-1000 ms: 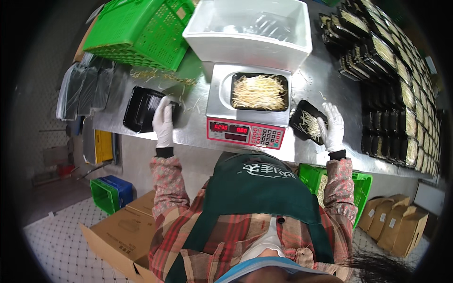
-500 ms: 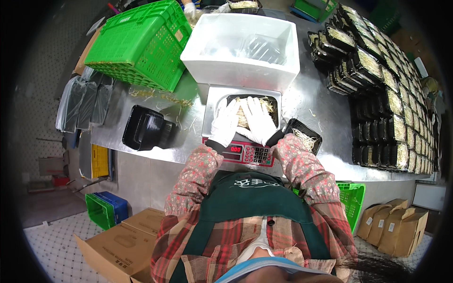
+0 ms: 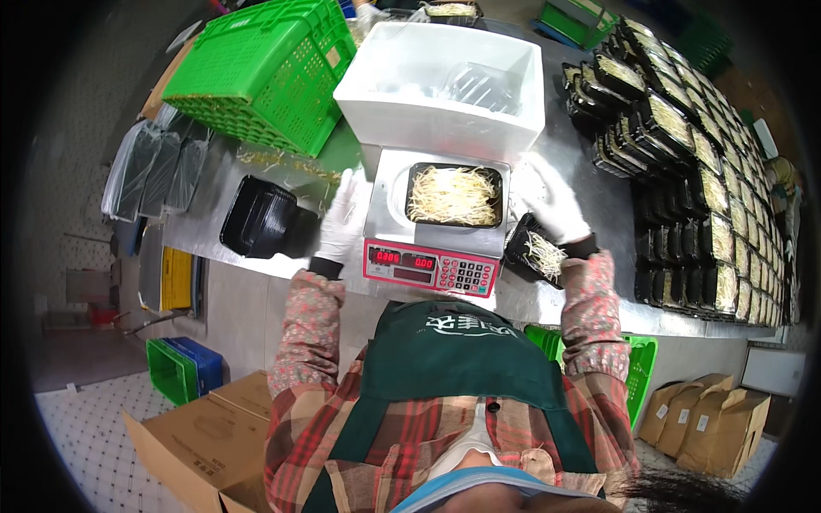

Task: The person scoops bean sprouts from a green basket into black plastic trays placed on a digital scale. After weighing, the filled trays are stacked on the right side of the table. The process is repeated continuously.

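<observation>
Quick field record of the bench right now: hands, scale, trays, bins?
left hand: gloved, beside the scale's left edge, holds nothing
right hand: gloved, right of the scale, above a small black tray
scale: carries a black tray of bean sprouts
empty black trays: stacked left
white tub: behind the scale
green crate: back left
filled trays: stacked right

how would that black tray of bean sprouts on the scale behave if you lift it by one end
The black tray looks thin-walled, so it would probably flex rather than stay stiff. The sprouts are piled loose and uncovered, so tilting would likely shed some. It seems light for its size, since it holds only sprouts.
</observation>
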A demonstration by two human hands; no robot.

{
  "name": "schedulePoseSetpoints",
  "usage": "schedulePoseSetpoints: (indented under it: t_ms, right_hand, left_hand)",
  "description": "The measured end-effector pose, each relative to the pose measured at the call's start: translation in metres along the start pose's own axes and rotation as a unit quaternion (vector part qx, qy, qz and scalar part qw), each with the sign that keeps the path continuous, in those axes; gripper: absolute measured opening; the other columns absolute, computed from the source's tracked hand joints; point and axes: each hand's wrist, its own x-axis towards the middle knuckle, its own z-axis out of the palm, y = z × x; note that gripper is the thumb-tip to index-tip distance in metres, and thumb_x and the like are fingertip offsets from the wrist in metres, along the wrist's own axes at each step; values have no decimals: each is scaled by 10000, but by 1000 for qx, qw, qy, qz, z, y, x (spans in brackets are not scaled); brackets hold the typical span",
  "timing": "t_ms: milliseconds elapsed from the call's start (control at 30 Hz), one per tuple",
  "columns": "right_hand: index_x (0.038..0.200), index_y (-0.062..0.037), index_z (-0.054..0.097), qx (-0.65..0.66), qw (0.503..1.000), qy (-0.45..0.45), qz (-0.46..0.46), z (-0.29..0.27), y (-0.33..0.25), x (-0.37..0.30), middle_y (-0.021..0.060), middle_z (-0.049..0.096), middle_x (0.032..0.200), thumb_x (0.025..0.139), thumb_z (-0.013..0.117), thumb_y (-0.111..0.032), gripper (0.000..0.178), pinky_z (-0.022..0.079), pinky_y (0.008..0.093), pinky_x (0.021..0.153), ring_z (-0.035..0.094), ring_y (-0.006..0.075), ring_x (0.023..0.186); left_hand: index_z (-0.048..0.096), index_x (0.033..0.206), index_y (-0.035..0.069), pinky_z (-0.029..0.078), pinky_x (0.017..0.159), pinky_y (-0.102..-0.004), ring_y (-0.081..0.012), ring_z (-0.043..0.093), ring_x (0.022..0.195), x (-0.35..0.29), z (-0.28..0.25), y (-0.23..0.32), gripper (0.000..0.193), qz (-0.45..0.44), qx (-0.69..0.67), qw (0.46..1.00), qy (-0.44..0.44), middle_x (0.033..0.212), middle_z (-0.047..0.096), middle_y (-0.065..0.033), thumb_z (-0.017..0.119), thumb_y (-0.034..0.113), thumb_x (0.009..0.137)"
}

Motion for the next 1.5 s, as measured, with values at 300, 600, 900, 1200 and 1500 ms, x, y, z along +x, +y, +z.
schedulePoseSetpoints:
  t_ms: [300, 600, 900, 1200, 1500]
  right_hand:
    - [1223, -96, 622, -99, 992, -31, -73, 41, -16, 9, 126, 653, 1154, 825, 707, -222, 426, 481, 384, 946, 612, 312, 1085]
    - [1037, -115, 732, -118, 978, -157, 73, 71, 4, 9, 143, 717, 917, 816, 731, -269, 270, 530, 390, 808, 690, 290, 880]
    - [1054, -135, 720, -132, 973, -172, 73, 66, 10, 6, 112, 711, 953, 789, 726, -303, 313, 527, 402, 809, 673, 297, 908]
    - [886, -120, 728, -140, 979, -122, 84, 60, 10, 8, 133, 701, 845, 770, 721, -236, 165, 529, 416, 775, 674, 309, 841]
    - [953, -35, 746, 75, 978, -83, 175, -19, -13, 28, 150, 726, 897, 839, 728, -148, 161, 547, 310, 787, 704, 214, 847]
  left_hand:
    - [367, 1457, -23, 317, 1138, -361, -262, 417, 1363, 14, 43, 25, 625, 13, 184, 983, 6, 1461, 447, -194, 641, 198, 940]
    - [445, 1434, 151, 355, 1087, -440, -403, 435, 1278, 22, 101, -19, 544, 30, 360, 932, -28, 1390, 482, -217, 478, 101, 894]
    - [448, 1407, 52, 325, 1100, -465, -370, 437, 1281, 37, 119, 22, 629, 182, 492, 831, -184, 1375, 495, -189, 658, 303, 870]
    - [413, 1425, 53, 391, 1018, -467, -347, 471, 1206, 69, 148, 10, 723, 200, 529, 776, -277, 1323, 502, -166, 608, 474, 870]
    - [289, 1498, 5, 315, 1124, -418, -319, 445, 1303, 51, 122, 59, 949, 160, 382, 874, -254, 1425, 446, -188, 813, 240, 742]
